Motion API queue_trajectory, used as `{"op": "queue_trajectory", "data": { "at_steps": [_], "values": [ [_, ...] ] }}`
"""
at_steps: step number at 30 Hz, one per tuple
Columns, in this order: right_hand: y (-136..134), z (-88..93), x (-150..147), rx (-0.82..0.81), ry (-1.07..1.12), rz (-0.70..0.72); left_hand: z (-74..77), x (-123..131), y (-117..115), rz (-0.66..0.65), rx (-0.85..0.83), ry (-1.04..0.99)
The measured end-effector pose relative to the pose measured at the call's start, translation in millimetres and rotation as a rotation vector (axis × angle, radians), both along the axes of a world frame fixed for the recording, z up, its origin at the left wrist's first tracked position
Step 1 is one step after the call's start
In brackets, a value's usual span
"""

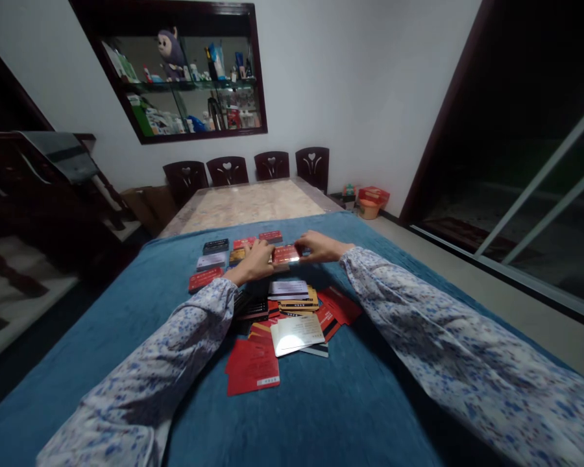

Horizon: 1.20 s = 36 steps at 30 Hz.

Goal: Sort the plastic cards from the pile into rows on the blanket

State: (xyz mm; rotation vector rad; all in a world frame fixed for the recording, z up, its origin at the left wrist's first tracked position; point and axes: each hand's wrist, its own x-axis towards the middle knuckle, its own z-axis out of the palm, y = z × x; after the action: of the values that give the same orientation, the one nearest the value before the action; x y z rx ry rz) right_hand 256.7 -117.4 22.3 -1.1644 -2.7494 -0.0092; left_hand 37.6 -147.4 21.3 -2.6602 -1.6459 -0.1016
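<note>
Between my hands is a shiny red card (286, 254), held at its two short ends. My left hand (257, 261) pinches its left end, and my right hand (316, 246) pinches the right. Just under it the edge of a lighter card or stack shows. Left of my hands lie small stacks in rows: a black stack (216, 246), a silver stack (211, 261) and a red stack (206, 279). Nearer me is a loose pile with a white-silver card (298, 334), yellow cards (299, 302), red cards (254, 366) and black cards (253, 307).
A blue cloth (360, 402) covers the near part of the long table (253, 200). Several dark chairs (271, 165) stand at its far end. An orange bucket (368, 207) is on the floor at the right, and a wall shelf (189, 84) holds bottles and a plush toy.
</note>
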Motion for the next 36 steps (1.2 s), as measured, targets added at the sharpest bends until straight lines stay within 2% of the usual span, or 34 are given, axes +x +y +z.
{"op": "queue_trajectory", "data": {
  "at_steps": [12, 32, 36],
  "values": [
    [34.1, 5.9, -21.1, -0.012, -0.036, 0.05, -6.0, -18.7, 32.9, 0.041, 0.036, 0.043],
    [94.0, 7.4, -39.6, 0.004, -0.142, -0.037, -6.6, -24.8, 89.5, 0.05, 0.076, -0.028],
    [104.6, 4.4, -43.0, 0.014, -0.159, -0.036, -7.5, -26.4, 100.3, 0.074, 0.073, 0.016]
  ]
}}
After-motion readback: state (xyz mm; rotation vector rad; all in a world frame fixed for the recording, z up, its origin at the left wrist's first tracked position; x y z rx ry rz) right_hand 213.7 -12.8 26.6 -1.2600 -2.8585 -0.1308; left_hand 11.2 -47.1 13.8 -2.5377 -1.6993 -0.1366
